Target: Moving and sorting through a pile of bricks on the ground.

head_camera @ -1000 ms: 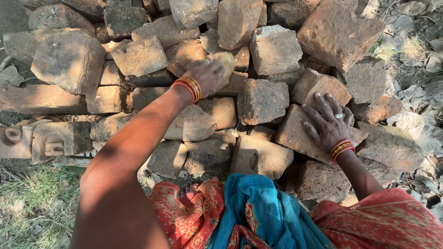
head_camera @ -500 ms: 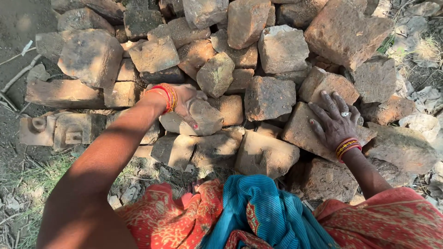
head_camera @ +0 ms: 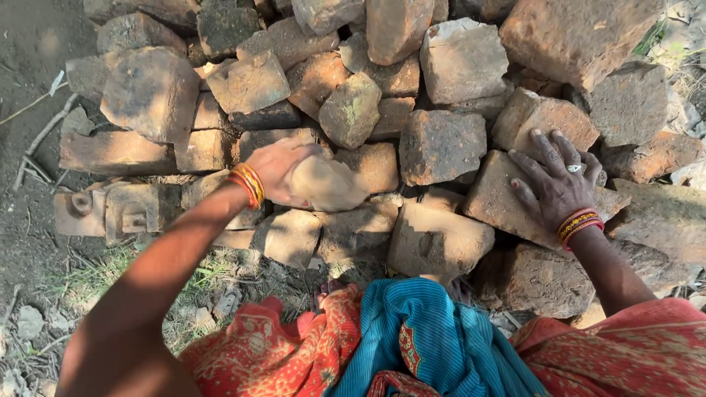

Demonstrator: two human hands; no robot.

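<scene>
A heap of rough, weathered brick pieces (head_camera: 441, 143) fills the upper part of the head view. My left hand (head_camera: 279, 173), with red and yellow bangles on the wrist, grips a pale brick chunk (head_camera: 327, 184) held low over the heap's near edge. My right hand (head_camera: 555, 184), wearing a ring and bangles, lies flat with fingers spread on a reddish brick (head_camera: 500, 198) at the right. Red patterned cloth and a blue cloth (head_camera: 419, 342) cover my lap at the bottom.
Bare dark soil (head_camera: 29, 147) with twigs lies left of the heap. A moulded brick with raised marks (head_camera: 110, 213) sits at the heap's left edge. Sparse grass and small stones (head_camera: 213, 294) are near my knees. Large bricks (head_camera: 581, 33) stack at top right.
My left hand reached to the heap's upper middle, closed on a pale chunk and drew it back towards me. My right hand stayed flat on its brick.
</scene>
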